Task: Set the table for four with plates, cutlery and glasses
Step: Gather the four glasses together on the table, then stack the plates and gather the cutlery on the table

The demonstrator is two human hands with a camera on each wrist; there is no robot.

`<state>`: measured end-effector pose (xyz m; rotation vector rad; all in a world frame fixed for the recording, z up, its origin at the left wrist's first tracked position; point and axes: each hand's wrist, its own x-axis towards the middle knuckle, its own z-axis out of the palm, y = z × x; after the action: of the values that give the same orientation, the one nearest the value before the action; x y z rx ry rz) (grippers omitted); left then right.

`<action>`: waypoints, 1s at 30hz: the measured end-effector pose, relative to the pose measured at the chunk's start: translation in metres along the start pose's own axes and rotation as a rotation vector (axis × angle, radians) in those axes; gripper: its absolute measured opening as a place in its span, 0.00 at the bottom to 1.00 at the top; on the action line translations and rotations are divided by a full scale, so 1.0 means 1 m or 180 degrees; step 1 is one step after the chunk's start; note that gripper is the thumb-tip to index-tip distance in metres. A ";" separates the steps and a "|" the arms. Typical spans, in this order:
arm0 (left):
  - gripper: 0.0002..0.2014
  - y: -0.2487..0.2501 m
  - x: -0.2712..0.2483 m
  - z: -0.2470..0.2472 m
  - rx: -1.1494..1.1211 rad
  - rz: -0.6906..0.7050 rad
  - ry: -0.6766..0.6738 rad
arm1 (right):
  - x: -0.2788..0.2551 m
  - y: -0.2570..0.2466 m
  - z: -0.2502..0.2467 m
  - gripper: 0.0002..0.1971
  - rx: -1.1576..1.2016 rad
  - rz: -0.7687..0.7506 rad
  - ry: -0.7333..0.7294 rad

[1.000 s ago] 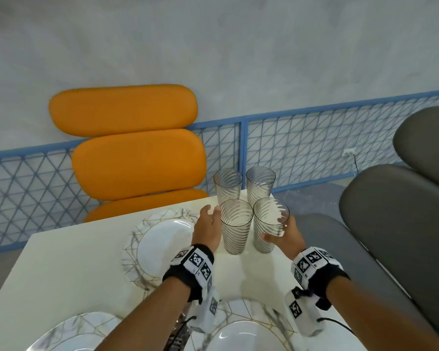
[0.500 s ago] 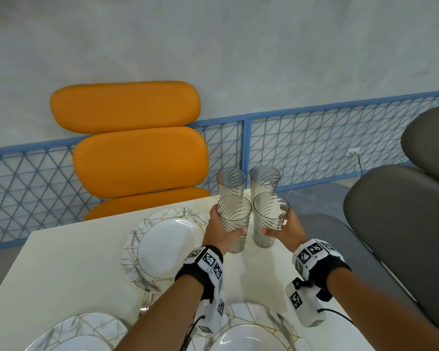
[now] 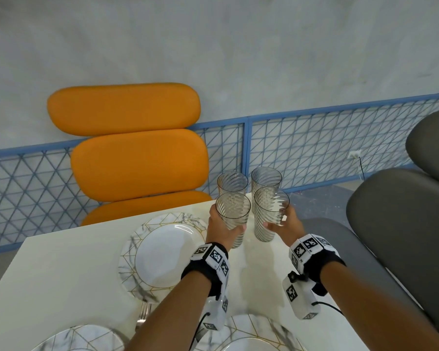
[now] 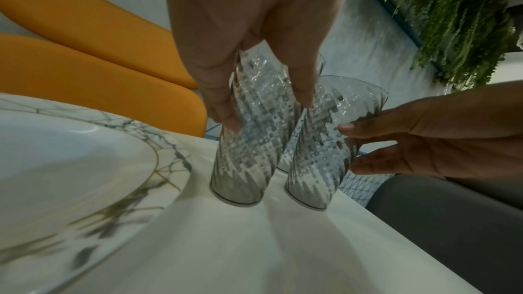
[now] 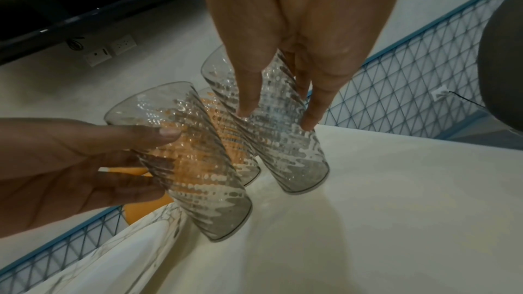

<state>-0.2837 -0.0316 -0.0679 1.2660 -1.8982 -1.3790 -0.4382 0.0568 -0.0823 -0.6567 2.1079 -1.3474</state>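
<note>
Four clear swirl-patterned glasses are grouped at the far right corner of the white table (image 3: 61, 269). My left hand (image 3: 224, 228) grips the near-left glass (image 3: 233, 211), thumb and fingers wrapped round its middle (image 4: 251, 142). My right hand (image 3: 284, 224) grips the near-right glass (image 3: 271, 211), seen up close (image 5: 283, 142) in the right wrist view. Both held glasses sit slightly raised and tilted, their bases just off the tabletop. Two more glasses (image 3: 232, 183) (image 3: 266, 177) stand behind them. A marble-rimmed plate (image 3: 166, 252) lies left of my left hand.
Two more plates (image 3: 249, 335) (image 3: 79, 338) lie at the near edge, with a fork (image 3: 143, 312) between the plates. An orange chair (image 3: 137, 163) stands beyond the table, a grey chair (image 3: 403, 224) to the right. A blue mesh fence (image 3: 314, 145) runs behind.
My left hand closed round the near-left glass, which it only touched a second ago. Both near glasses have risen a little off the table.
</note>
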 end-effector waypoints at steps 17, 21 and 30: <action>0.20 -0.075 -0.145 -0.126 -0.0113 -0.0488 -0.0016 | -0.138 0.040 0.007 0.29 -0.1489 0.0168 -0.1010; 0.07 -0.098 -0.212 -0.180 0.0133 -0.0538 -0.0079 | -0.172 0.049 0.017 0.31 -0.2083 0.0231 -0.1073; 0.05 -0.167 -0.372 -0.241 0.0903 -0.1224 0.0085 | -0.208 0.056 0.024 0.27 -0.2642 0.0070 -0.0901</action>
<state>0.1457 0.1672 -0.0763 1.8566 -1.9527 -1.2880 -0.2761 0.1988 -0.1037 -1.0589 2.3694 -0.2766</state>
